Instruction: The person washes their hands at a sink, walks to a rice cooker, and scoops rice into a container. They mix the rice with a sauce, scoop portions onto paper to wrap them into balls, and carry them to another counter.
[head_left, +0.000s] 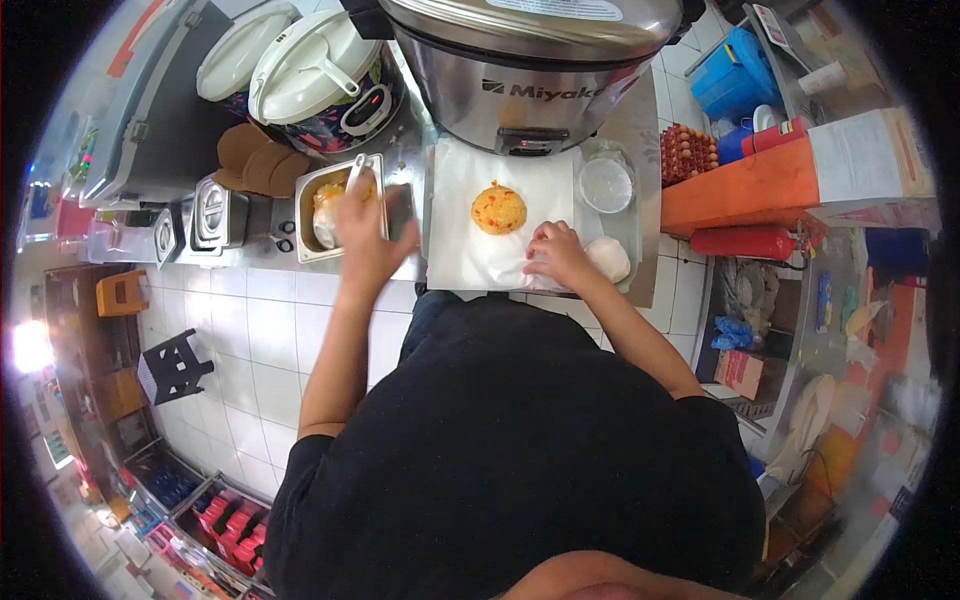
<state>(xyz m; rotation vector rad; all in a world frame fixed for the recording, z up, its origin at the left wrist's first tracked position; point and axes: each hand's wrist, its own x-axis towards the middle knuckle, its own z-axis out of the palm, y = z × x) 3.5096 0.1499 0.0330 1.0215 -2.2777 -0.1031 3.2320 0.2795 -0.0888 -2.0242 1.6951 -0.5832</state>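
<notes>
My left hand, slightly blurred, reaches over a steel food pan with its fingers spread. Inside the pan are yellowish and white food and a light-coloured utensil handle; the hand hides part of the contents. My right hand rests at the lower right of the white paper, fingers loosely bent and apart. A round mound of orange-yellow rice with red bits sits on that paper, up and left of the right hand. Just right of the right wrist lies a round white item.
A large steel rice cooker stands behind the paper. A clear plastic container is at its right, beyond it egg trays and a fire extinguisher. Leftward are a patterned cooker, brown discs and a lidded steel pan.
</notes>
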